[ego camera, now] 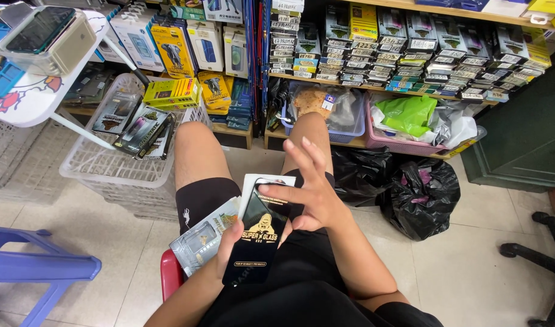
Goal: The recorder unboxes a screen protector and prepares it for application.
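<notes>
While held, the slim packet (257, 239) is glossy black, gold-printed.

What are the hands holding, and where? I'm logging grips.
Left hand grips black flat package by its left edge; right hand touches its top.

Pale square floor tiles (471, 266) run across the room. At the far side, wooden shelves (410, 7) are packed with rows of small flat boxes (404, 60). Under them sit a pink bin (398, 145) with a green bag (407, 114) and a clear bin (344, 130). 2 black bags (420, 194) lie on the floor nearby. A dark green cabinet (525, 133) stands at the far right. On the left are a white plastic basket (114, 166), a white table (41, 91) and, nearer, a blue plastic stool (35, 266). Light is even and bright.
</notes>
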